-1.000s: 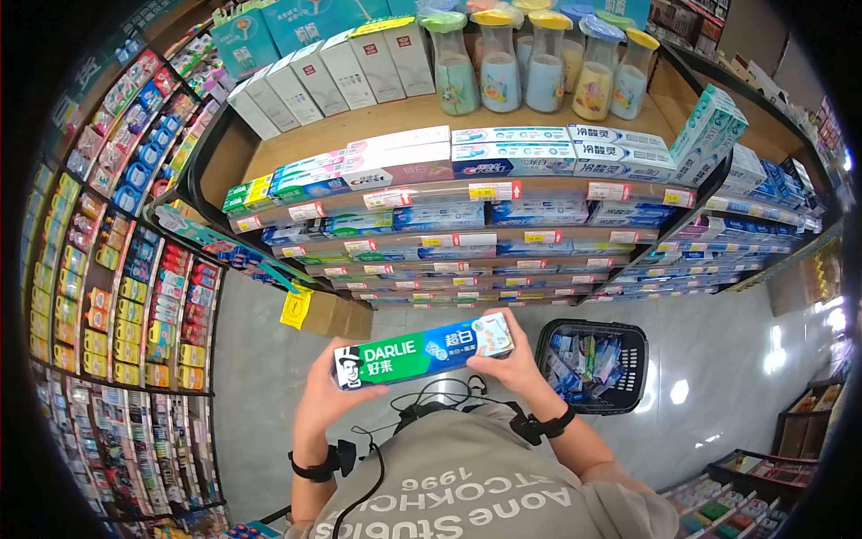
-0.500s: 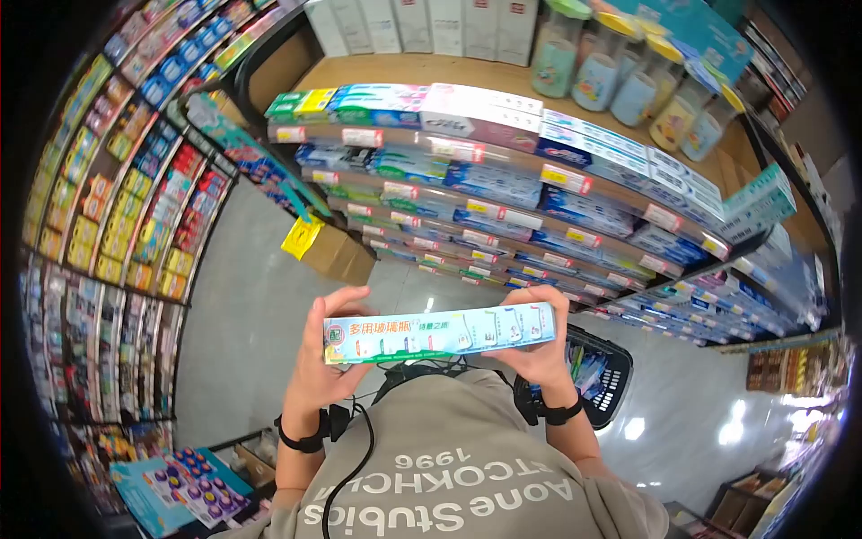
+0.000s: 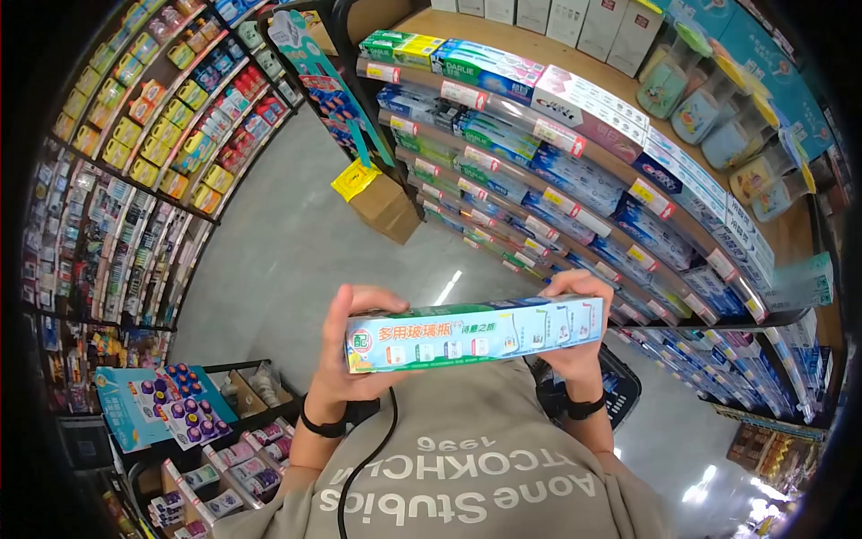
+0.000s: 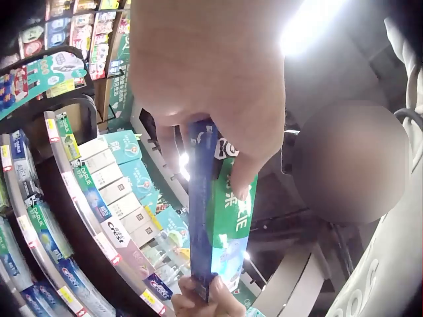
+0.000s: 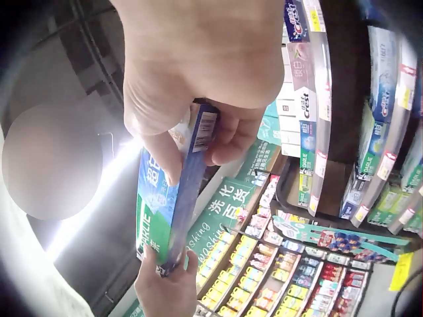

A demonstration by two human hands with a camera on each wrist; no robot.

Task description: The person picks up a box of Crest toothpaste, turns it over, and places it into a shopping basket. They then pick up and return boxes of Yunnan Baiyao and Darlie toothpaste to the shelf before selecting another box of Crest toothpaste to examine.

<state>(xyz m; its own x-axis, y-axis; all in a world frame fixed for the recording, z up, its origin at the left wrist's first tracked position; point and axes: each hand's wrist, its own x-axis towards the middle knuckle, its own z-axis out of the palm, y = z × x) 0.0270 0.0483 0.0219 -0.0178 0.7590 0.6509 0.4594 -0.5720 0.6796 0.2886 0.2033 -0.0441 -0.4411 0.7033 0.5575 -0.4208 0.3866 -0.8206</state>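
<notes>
Both hands hold a long toothpaste box (image 3: 476, 337) level in front of the chest. Its pale-blue printed side faces up to the head camera. At its left end the left hand (image 3: 336, 370) grips with fingers over the far edge; the right hand (image 3: 579, 355) grips the other end. In the left wrist view, the thumb lies on the box's green DARLIE face (image 4: 231, 208). The right wrist view shows the right thumb on the blue front, with the other fingers behind the plain blue side (image 5: 188, 191).
Tiered shelves of toothpaste boxes (image 3: 584, 180) curve across the front and right. A brown carton (image 3: 386, 211) stands on the floor left of them. Partly behind the right arm is a black basket (image 3: 628, 386). Other goods shelves (image 3: 135, 135) line the left, above a display bin (image 3: 171, 404).
The box has turned from its green and blue DARLIE face to its pale-blue side, both hands keeping its ends. The head view has swung left, so the shelves now sit further right.
</notes>
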